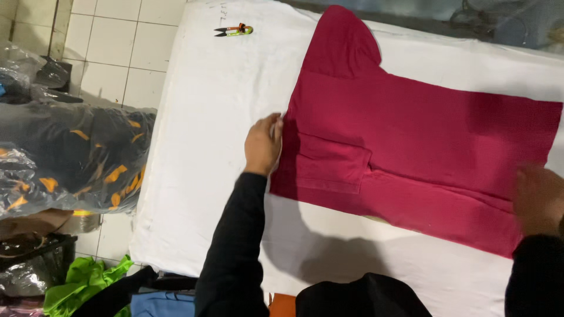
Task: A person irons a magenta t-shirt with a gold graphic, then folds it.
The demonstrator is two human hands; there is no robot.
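Near edge: I see dark clothing at the bottom of my view, and both black sleeves reach out from it over the white table [200, 176].
Right hand: my right hand [539, 199] is blurred at the right side of the table, lying on the near right corner of the red shirt [411, 135]; I cannot tell how far the fingers are spread or whether they pinch the cloth.
Left hand: my left hand [262, 144] lies flat, fingers together and extended, pressing the shirt's left edge just beside the pocket [332, 167]; it grips nothing.
Shirt: it lies spread across the middle of the table, 1 sleeve pointing to the far edge, a fold running along its near side.
Far edge: small thread snips [234, 29] lie well apart from the shirt near the far left corner.
Floor, left: 1 plastic bag of dark clothes [64, 158] sits beside the table.
Risk: I judge the fold could go crooked if the flat left hand slides, since only pressure holds that edge; a tug from the right would drag the cloth.
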